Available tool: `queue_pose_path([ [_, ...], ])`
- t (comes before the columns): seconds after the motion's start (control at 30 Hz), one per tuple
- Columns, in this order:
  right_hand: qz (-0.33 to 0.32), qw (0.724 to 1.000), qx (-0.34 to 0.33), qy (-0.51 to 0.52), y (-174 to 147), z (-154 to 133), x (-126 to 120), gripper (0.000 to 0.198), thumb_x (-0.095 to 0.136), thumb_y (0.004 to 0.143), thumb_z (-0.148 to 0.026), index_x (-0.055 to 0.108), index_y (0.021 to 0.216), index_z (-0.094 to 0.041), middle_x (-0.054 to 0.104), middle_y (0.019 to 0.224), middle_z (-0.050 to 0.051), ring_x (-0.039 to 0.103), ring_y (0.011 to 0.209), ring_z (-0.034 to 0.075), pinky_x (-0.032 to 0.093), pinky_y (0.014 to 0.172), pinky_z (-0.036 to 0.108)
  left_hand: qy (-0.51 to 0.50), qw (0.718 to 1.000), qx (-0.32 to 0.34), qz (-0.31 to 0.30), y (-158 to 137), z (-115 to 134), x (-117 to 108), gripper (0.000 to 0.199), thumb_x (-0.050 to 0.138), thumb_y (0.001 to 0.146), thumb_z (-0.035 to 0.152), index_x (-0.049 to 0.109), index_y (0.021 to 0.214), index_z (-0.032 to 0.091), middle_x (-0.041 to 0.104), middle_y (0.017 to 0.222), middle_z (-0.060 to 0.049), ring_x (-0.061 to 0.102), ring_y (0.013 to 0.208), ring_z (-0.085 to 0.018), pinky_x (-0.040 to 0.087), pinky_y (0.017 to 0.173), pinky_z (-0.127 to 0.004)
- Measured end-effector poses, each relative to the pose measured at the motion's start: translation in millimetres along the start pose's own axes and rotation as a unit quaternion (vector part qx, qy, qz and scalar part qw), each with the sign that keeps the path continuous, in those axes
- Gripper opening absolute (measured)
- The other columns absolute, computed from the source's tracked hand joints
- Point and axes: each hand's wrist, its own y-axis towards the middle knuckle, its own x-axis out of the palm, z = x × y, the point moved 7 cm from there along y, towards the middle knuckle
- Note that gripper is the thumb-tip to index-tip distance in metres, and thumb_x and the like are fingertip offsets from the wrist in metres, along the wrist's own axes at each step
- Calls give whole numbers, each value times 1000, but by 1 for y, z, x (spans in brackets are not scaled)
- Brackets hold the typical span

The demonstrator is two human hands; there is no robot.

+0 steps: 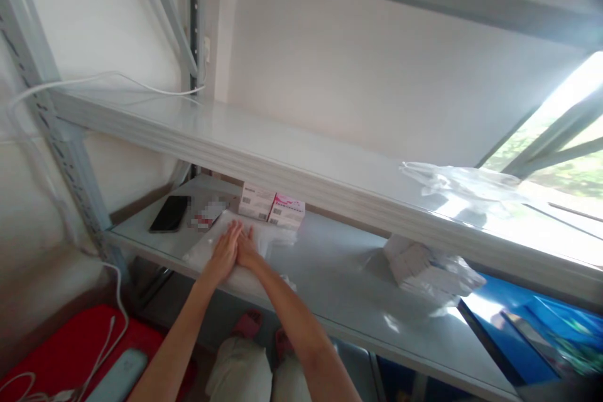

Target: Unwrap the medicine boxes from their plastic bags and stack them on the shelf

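My left hand (225, 255) lies flat on a clear plastic bag (207, 250) on the lower grey shelf, fingers stretched out. Beside it, touching, my right hand (247, 250) rests on the same bag with its fingers extended too. The bag looks whitish, and I cannot make out what is in it, if anything. Just behind the bag stand white printed boxes (257, 202) and a white-and-pink box (287, 208). To the left of the hands is a black phone (170, 213).
A grey upper shelf (282, 144) runs above the hands, with crumpled plastic (461, 181) at its right. Bagged boxes (414, 267) and a blue container (504, 333) are at the lower right. A red stool (56, 342) bears a pale power bank (120, 377) and white cables.
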Motion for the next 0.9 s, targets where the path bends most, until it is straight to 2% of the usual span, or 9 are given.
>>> queue_pose_path([
  [0.13,-24,999,-23,12,-1,21,5,56,30,96,-29,14,148,-16,11,155,8,3,143,22,4,113,55,67,997,-17,25,-12,-14,12,54,22,94,30,27,144,9,34,148,-15,23,140,-25,13,114,-48],
  [0.27,-6,1000,2,13,-5,29,5,53,26,98,-36,18,148,-19,14,154,7,4,143,21,2,113,54,146,986,-75,31,-16,-17,3,57,30,93,40,35,142,11,40,144,-15,28,137,-31,5,113,-55],
  [0.43,12,997,74,8,-22,54,-10,54,27,97,-45,28,145,-20,18,153,7,9,143,22,3,114,52,194,973,-122,10,-16,-15,-5,55,35,91,40,47,134,9,37,146,-15,27,137,-33,7,113,-55],
  [0.7,-24,988,150,-7,-69,103,-35,55,31,97,-41,28,145,-15,23,152,10,15,142,23,11,114,48,227,964,-140,-19,-16,-18,-3,52,37,91,38,44,137,14,34,148,-12,22,138,-36,11,111,-57],
  [0.77,-25,983,181,-20,-76,106,-44,58,38,95,-40,30,144,-11,25,150,15,18,141,26,14,114,49,226,964,-135,-24,-16,-18,-2,53,36,91,38,44,137,14,34,148,-14,24,137,-37,12,110,-58],
  [0.83,-16,981,190,-31,-75,98,-54,59,45,92,-35,33,143,-7,27,149,18,21,140,28,15,113,50,224,966,-130,-21,-16,-17,-1,52,37,91,38,45,137,13,34,147,-15,25,137,-37,13,109,-59],
  [0.9,0,990,137,-27,-63,73,-60,56,44,92,-29,32,143,-7,28,149,17,23,139,27,16,114,49,226,966,-124,-9,-16,-15,-3,52,37,91,36,44,137,13,34,147,-16,25,137,-37,13,109,-60],
])
